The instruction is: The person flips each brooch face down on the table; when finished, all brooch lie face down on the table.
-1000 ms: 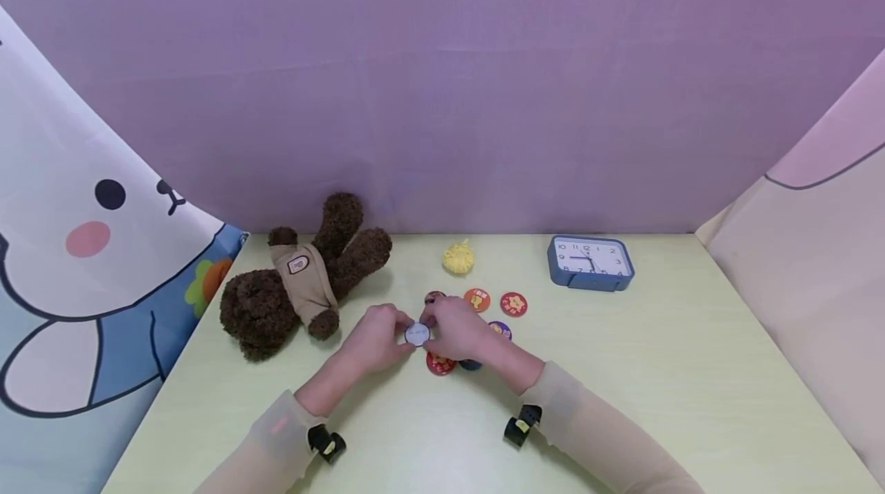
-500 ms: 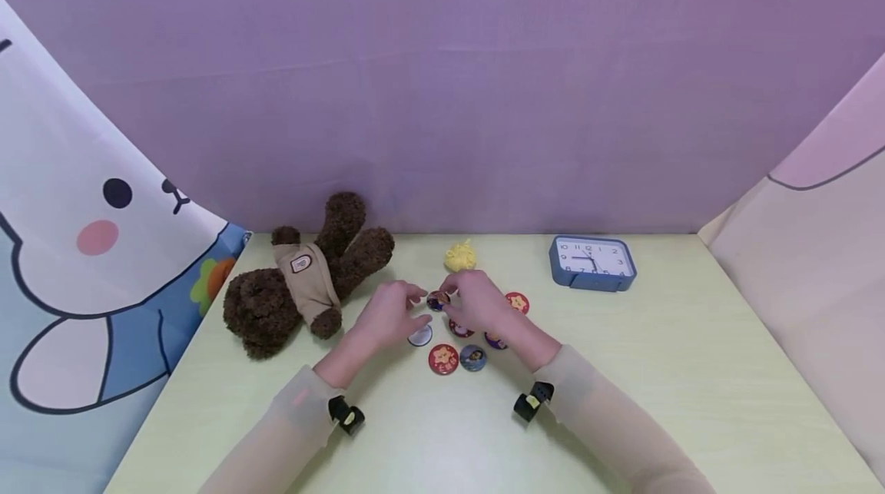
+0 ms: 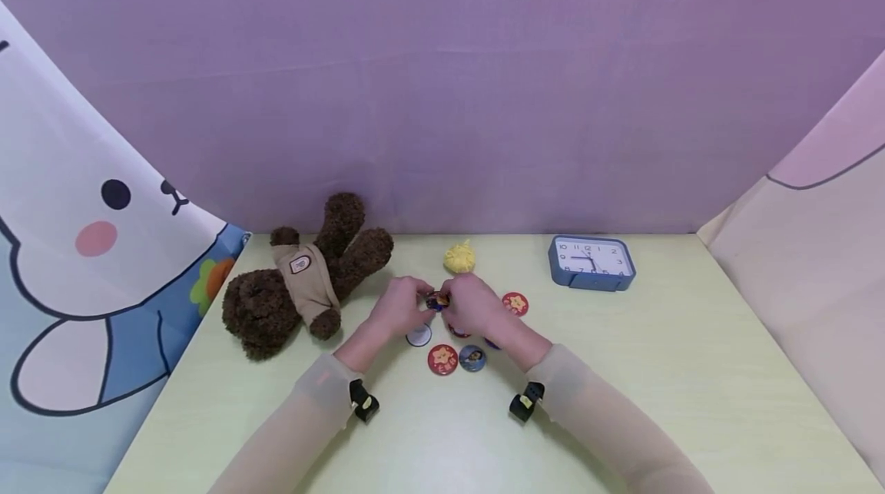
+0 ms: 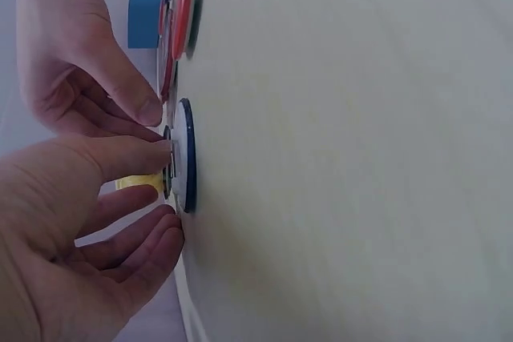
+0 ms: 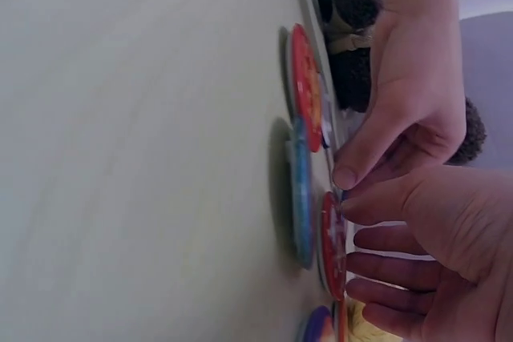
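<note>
In the head view both hands meet at a small round dark picture badge [image 3: 437, 301] just in front of the yarn ball. My left hand [image 3: 401, 308] pinches its left edge between thumb and fingers. My right hand [image 3: 475, 306] grips the same badge from the right. Close below the left fingers lies a white badge with a dark rim [image 3: 419, 336], which hides much of the held one in the left wrist view [image 4: 185, 156]. Under the right hand, a red badge [image 5: 333, 246] and a purple badge [image 5: 319, 326] are partly covered in the head view.
Nearer the front lie a red star badge [image 3: 442, 359] and a blue picture badge [image 3: 473, 358]; another red star badge [image 3: 515, 303] is to the right. A brown teddy bear [image 3: 304, 279] lies left, a yellow yarn ball [image 3: 459, 257] behind, a blue clock [image 3: 592, 263] back right.
A second ago both hands held the white badge. They have let go of it, moved back and slightly right, and closed in on the dark picture badge from both sides.
</note>
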A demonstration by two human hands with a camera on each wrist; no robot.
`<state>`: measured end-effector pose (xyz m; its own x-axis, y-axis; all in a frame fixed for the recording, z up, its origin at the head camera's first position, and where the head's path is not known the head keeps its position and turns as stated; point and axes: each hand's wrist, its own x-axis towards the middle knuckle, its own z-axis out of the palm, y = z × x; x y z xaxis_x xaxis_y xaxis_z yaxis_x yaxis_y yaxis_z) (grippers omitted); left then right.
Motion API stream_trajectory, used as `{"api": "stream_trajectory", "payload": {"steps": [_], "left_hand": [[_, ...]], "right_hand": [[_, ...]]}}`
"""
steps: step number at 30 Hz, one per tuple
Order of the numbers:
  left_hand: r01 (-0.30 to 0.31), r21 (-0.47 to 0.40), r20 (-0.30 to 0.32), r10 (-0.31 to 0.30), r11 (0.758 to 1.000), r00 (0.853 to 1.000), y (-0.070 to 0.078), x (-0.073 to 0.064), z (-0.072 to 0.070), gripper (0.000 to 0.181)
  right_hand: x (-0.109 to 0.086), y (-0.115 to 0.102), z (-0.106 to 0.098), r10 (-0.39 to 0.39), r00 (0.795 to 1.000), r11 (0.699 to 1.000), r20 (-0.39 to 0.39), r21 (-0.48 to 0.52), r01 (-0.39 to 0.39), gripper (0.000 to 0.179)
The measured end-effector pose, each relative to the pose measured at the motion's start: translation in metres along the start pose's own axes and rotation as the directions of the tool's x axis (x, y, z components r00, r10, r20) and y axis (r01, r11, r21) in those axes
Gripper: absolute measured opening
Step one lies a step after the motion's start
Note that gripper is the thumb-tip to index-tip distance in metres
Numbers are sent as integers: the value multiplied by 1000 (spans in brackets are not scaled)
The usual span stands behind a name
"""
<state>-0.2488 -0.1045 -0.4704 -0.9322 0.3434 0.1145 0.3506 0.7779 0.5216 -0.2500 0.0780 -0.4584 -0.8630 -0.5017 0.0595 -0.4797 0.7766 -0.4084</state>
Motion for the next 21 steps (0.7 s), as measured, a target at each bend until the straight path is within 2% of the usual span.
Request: {"api": "stream_trajectory", "payload": {"steps": [7,14,21], "left_hand": [[-8,-7,-3,8,1000,1000,-2,5,3,23],[-12,-16,-17,11,1000,1000,0,3,3,13],[-11,-55,-72,7,998,997,2,-2,1,18]], "right_hand": [[3,0,5,6,1000,999,-5,-45,-6,15],[4,1,5,-3,1000,1000,-14,14,3,10],[3,1,-3,14,999,1000,-46,-20,-15,13]]}}
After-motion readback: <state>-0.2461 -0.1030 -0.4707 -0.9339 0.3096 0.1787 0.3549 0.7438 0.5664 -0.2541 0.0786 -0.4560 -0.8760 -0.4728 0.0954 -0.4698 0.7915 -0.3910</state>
